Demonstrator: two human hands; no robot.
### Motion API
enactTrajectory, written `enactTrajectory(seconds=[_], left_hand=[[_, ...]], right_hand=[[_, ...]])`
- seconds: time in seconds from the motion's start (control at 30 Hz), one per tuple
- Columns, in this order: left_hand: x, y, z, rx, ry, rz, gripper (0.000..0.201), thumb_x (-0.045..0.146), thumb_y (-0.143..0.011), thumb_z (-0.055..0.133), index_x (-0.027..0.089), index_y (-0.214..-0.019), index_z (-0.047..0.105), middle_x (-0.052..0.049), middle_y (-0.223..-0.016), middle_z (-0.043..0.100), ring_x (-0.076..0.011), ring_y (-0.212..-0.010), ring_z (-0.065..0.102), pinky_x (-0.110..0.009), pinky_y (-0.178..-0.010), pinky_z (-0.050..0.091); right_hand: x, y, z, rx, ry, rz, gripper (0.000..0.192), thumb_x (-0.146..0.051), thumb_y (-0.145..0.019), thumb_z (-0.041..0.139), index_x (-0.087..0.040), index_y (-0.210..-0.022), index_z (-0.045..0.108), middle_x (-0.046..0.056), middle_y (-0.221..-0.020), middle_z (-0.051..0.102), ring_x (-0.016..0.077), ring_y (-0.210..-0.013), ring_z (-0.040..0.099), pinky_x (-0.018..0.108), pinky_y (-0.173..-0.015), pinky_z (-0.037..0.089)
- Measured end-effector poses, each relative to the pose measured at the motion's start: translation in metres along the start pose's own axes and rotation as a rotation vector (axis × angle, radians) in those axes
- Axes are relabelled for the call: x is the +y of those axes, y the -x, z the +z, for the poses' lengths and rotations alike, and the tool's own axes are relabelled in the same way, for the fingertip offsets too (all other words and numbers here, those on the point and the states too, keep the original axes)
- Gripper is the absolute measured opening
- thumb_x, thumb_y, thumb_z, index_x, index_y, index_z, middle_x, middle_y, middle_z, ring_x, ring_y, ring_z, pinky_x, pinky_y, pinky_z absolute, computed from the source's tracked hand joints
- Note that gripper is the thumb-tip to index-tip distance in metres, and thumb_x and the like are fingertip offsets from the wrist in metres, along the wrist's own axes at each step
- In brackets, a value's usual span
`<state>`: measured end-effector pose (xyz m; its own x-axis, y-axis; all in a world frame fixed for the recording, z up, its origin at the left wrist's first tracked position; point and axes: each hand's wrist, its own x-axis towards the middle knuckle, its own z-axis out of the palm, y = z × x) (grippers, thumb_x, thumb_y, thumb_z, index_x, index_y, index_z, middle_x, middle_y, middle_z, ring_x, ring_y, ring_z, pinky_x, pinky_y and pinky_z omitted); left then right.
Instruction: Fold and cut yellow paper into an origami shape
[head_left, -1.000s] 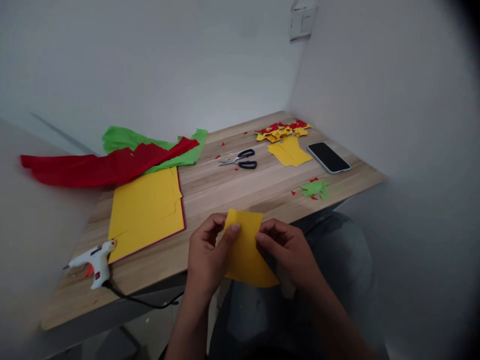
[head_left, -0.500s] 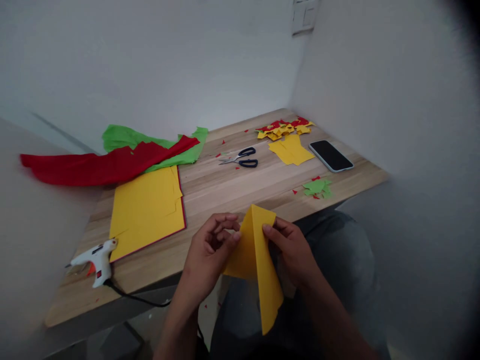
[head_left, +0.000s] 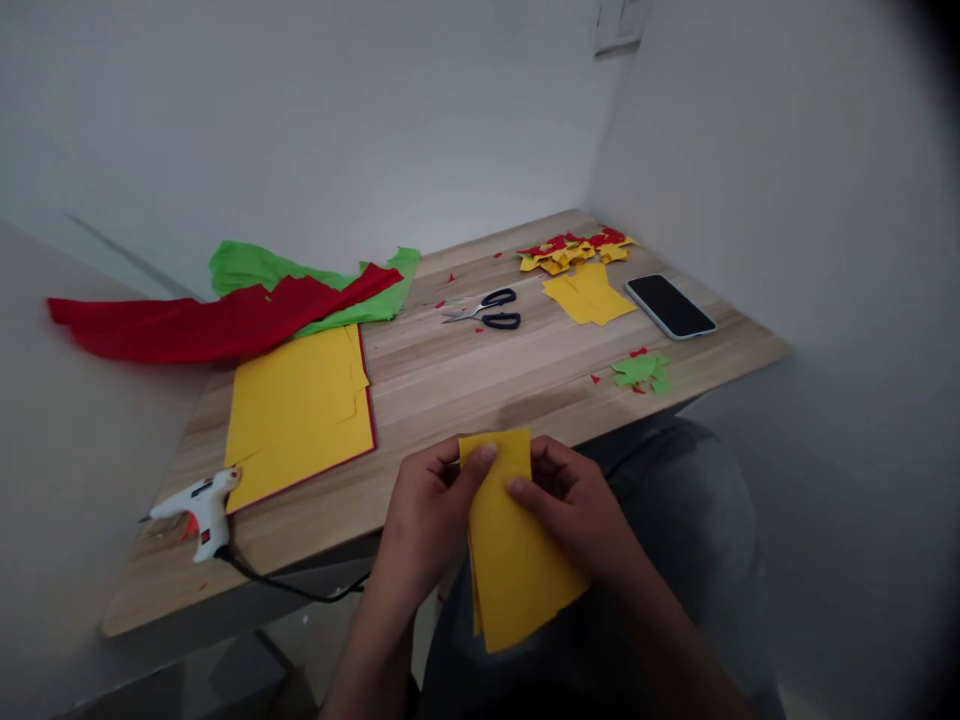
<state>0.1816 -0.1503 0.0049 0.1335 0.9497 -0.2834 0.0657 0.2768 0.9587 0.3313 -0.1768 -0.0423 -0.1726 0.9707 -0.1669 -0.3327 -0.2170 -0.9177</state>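
A folded piece of yellow paper (head_left: pixel 517 570) is held between both hands, above my lap at the table's front edge. My left hand (head_left: pixel 431 510) grips its upper left corner, thumb on the front face and fingers behind. On the upper right edge, my right hand (head_left: pixel 581 505) pinches the paper in the same way. The layers lie nearly flat together, and a second layer peeks out along the lower left side. Both hands' fingertips behind the paper are hidden.
On the wooden table (head_left: pixel 442 390) lie scissors (head_left: pixel 487 310), a phone (head_left: pixel 671 307), yellow sheets (head_left: pixel 292 420), a white glue gun (head_left: pixel 199 505) with a black cord, red paper (head_left: pixel 187 325), green paper (head_left: pixel 390 285), yellow cut pieces (head_left: pixel 589 295), mixed scraps (head_left: pixel 574 250) and green scraps (head_left: pixel 641 372).
The yellow paper was partly open like a tent with my left hand loose at its side. Now its halves are brought together, its face turned toward me, and my left hand grips it too.
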Motion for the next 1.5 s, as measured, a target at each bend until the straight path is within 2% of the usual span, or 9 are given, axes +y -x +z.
enactTrajectory(seconds=[0.13, 0.27, 0.37, 0.47, 0.57, 0.67, 0.97, 1.2, 1.5], left_hand=[[-0.005, -0.005, -0.006, 0.045, -0.044, 0.051, 0.035, 0.050, -0.087, 0.062, 0.017, -0.087, 0.074, 0.000, -0.060, 0.062, -0.0103, -0.049, 0.050, -0.020, -0.045, 0.040], [-0.008, -0.002, -0.011, -0.081, -0.012, 0.033, 0.035, 0.037, -0.079, 0.074, 0.021, -0.110, 0.072, -0.004, -0.078, 0.071, -0.0143, -0.061, 0.061, -0.025, -0.060, 0.051], [-0.011, 0.006, -0.013, -0.178, -0.083, -0.029, 0.019, 0.030, -0.074, 0.079, 0.019, -0.088, 0.076, -0.002, -0.068, 0.069, -0.0128, -0.057, 0.059, -0.023, -0.056, 0.048], [-0.014, 0.014, -0.015, 0.013, -0.058, 0.007, 0.020, 0.035, -0.075, 0.078, 0.017, -0.069, 0.071, 0.000, -0.058, 0.063, -0.0105, -0.052, 0.054, -0.020, -0.050, 0.043], [-0.017, 0.017, -0.013, 0.162, 0.056, 0.040, 0.023, 0.038, -0.074, 0.079, 0.017, -0.079, 0.073, -0.001, -0.068, 0.069, -0.0130, -0.058, 0.060, -0.021, -0.053, 0.047], [-0.017, 0.018, -0.009, 0.203, 0.093, 0.045, 0.025, 0.040, -0.076, 0.077, 0.017, -0.084, 0.074, -0.003, -0.075, 0.073, -0.0158, -0.062, 0.064, -0.026, -0.059, 0.053], [-0.013, 0.025, -0.001, 0.297, 0.042, 0.084, 0.028, 0.039, -0.074, 0.077, 0.018, -0.060, 0.065, 0.002, -0.055, 0.058, -0.0116, -0.054, 0.055, -0.021, -0.051, 0.047], [-0.005, 0.020, 0.002, 0.378, -0.015, 0.111, 0.023, 0.039, -0.073, 0.077, 0.018, -0.070, 0.069, 0.002, -0.057, 0.061, -0.0113, -0.051, 0.053, -0.020, -0.047, 0.043], [-0.019, -0.016, -0.009, 0.461, -0.038, 0.284, 0.038, 0.046, -0.083, 0.068, 0.019, -0.061, 0.054, 0.005, -0.054, 0.045, -0.0082, -0.050, 0.041, -0.017, -0.044, 0.034]], right_hand=[[0.004, 0.000, -0.005, -0.100, 0.122, 0.070, 0.021, -0.042, -0.081, 0.072, -0.021, -0.086, 0.071, 0.004, -0.086, 0.073, 0.0172, -0.074, 0.066, 0.028, -0.064, 0.052], [0.005, -0.003, -0.006, 0.094, -0.014, 0.038, 0.025, -0.045, -0.075, 0.077, -0.021, -0.075, 0.069, 0.002, -0.075, 0.072, 0.0170, -0.067, 0.065, 0.029, -0.063, 0.052], [0.005, -0.004, -0.006, 0.249, -0.153, 0.015, 0.029, -0.046, -0.071, 0.081, -0.021, -0.080, 0.070, 0.003, -0.078, 0.074, 0.0198, -0.070, 0.068, 0.033, -0.068, 0.055], [0.010, -0.003, -0.005, 0.270, -0.190, -0.006, 0.034, -0.043, -0.067, 0.085, -0.021, -0.089, 0.070, 0.005, -0.086, 0.075, 0.0229, -0.078, 0.070, 0.037, -0.076, 0.056], [0.021, 0.001, -0.004, 0.211, -0.141, 0.006, 0.035, -0.043, -0.065, 0.086, -0.023, -0.088, 0.069, 0.004, -0.083, 0.073, 0.0216, -0.071, 0.067, 0.034, -0.065, 0.056], [0.029, 0.004, -0.005, 0.178, -0.082, 0.031, 0.033, -0.047, -0.066, 0.084, -0.023, -0.082, 0.068, 0.004, -0.074, 0.070, 0.0195, -0.062, 0.062, 0.032, -0.056, 0.053], [0.027, 0.005, -0.001, 0.227, -0.138, -0.022, 0.030, -0.041, -0.069, 0.083, -0.023, -0.088, 0.069, 0.005, -0.082, 0.072, 0.0212, -0.068, 0.065, 0.032, -0.055, 0.053], [0.026, 0.003, 0.001, 0.251, -0.176, -0.036, 0.027, -0.038, -0.068, 0.085, -0.023, -0.087, 0.072, 0.007, -0.091, 0.076, 0.0257, -0.084, 0.070, 0.041, -0.076, 0.058], [0.034, 0.000, 0.028, 0.064, -0.141, 0.104, 0.036, -0.050, -0.067, 0.080, -0.017, -0.069, 0.067, -0.001, -0.058, 0.064, 0.0105, -0.046, 0.053, 0.023, -0.045, 0.044]])
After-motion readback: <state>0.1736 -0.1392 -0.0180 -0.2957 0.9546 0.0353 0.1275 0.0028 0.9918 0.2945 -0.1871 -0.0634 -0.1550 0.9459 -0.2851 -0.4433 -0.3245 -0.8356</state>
